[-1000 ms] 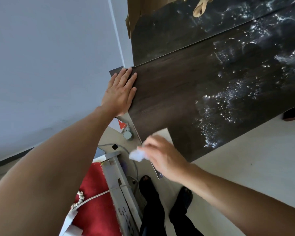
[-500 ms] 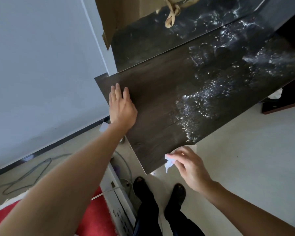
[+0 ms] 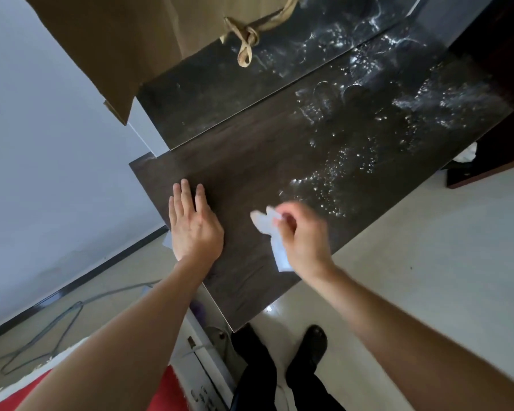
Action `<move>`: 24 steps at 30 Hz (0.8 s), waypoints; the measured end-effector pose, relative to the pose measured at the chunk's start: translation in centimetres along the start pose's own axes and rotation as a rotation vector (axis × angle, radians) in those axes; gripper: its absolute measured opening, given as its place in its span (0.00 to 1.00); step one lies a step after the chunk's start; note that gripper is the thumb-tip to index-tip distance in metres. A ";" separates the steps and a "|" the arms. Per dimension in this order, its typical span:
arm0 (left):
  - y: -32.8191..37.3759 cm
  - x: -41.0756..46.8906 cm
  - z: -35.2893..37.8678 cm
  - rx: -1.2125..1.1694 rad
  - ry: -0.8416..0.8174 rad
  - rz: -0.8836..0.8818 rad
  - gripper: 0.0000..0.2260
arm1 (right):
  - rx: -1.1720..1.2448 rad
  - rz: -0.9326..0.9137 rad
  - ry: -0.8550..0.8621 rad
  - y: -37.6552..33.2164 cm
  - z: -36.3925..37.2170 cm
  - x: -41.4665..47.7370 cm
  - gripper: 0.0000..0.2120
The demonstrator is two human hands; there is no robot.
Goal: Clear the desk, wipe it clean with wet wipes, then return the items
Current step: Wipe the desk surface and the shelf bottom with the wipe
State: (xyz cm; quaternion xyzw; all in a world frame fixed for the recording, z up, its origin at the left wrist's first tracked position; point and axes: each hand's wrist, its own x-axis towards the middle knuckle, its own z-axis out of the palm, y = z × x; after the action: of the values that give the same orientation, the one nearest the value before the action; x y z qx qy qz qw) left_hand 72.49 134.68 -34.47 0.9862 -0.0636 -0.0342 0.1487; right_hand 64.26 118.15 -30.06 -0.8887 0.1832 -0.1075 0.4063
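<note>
The left hand (image 3: 194, 229) lies flat and open on the desk (image 3: 250, 161) near its left edge. Just right of it, the right hand (image 3: 301, 235) pinches a wipe (image 3: 264, 225) over the near desk; wet streaks glisten farther right.

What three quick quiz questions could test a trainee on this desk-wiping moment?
1. True or false: the left hand lies flat on the desk.
2. What does the right hand hold? A) sponge B) wipe C) cup
3. Fill in: the shiny droplets lie to the ____ of the right hand in the picture.

Key: 1 true; 2 B; 3 upper right.
</note>
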 end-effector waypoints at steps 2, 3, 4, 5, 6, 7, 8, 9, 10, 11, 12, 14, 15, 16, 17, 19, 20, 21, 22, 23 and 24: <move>0.0 0.0 0.2 -0.007 0.001 -0.009 0.21 | -0.061 -0.001 0.065 -0.2 -0.4 7.1 0.04; -0.1 0.0 0.3 -0.010 0.008 -0.014 0.21 | -0.126 -0.011 0.089 0.1 -0.4 10.4 0.03; -0.2 0.1 0.4 -0.011 0.019 -0.013 0.21 | -0.195 -0.004 0.096 0.8 -0.2 13.2 0.03; -0.2 0.1 0.5 -0.011 0.030 -0.009 0.20 | -0.255 0.024 0.077 1.6 0.1 15.3 0.04; -0.3 0.2 0.6 -0.009 0.038 -0.007 0.20 | -0.295 0.057 0.045 2.4 0.8 16.5 0.06; -0.3 0.2 0.6 -0.007 0.043 -0.005 0.20 | -0.318 0.078 0.009 2.7 1.6 16.6 0.07; -0.4 0.2 0.7 -0.007 0.046 -0.004 0.20 | -0.318 0.075 -0.021 2.6 2.5 15.8 0.07; -0.4 0.2 0.7 -0.011 0.047 -0.001 0.20 | -0.290 0.021 -0.057 2.3 3.2 14.1 0.07; -0.4 0.2 0.7 -0.018 0.049 0.003 0.20 | -0.235 -0.083 -0.110 2.0 3.7 11.6 0.06; -0.4 0.2 0.6 -0.024 0.051 0.006 0.20 | -0.187 -0.185 -0.196 1.8 3.8 8.7 0.04; -0.4 0.2 0.6 -0.028 0.049 0.005 0.20 | -0.151 -0.248 -0.288 1.9 3.4 5.9 0.03; -0.3 0.2 0.5 -0.030 0.036 -0.001 0.20 | -0.130 -0.269 -0.367 3.3 1.1 3.5 0.07; -0.3 0.2 0.5 -0.029 0.037 -0.004 0.20 | -0.144 -0.242 -0.340 4.0 0.1 4.5 0.10; -0.3 0.2 0.4 -0.029 0.041 -0.003 0.20 | -0.178 -0.189 -0.274 4.6 -0.4 6.2 0.11; -0.2 0.1 0.4 -0.029 0.044 0.003 0.20 | -0.212 -0.121 -0.198 4.9 -0.6 8.3 0.10; -0.2 0.1 0.4 -0.030 0.042 0.004 0.20 | -0.241 -0.043 -0.095 4.4 0.4 11.0 0.07; -0.3 0.1 0.4 -0.031 0.042 0.002 0.20 | -0.235 -0.066 -0.097 3.6 1.3 10.8 0.06; -0.4 0.1 0.5 -0.034 0.043 0.004 0.20 | -0.212 -0.124 -0.144 3.0 2.1 9.4 0.04; -0.4 0.1 0.5 -0.036 0.045 0.010 0.20 | -0.169 -0.215 -0.234 2.7 2.5 6.9 0.03; -0.4 0.1 0.5 -0.035 0.049 0.015 0.20 | -0.133 -0.300 -0.346 2.6 2.3 3.8 0.04; -0.4 0.1 0.5 -0.031 0.052 0.016 0.20 | -0.104 -0.367 -0.451 2.9 1.4 0.6 0.05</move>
State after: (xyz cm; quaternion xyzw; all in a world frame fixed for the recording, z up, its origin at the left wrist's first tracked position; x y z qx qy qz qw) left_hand 72.60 134.92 -35.06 0.9838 -0.0672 -0.0086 0.1658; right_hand 64.65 117.13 -33.15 -0.9280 -0.0701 0.0305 0.3645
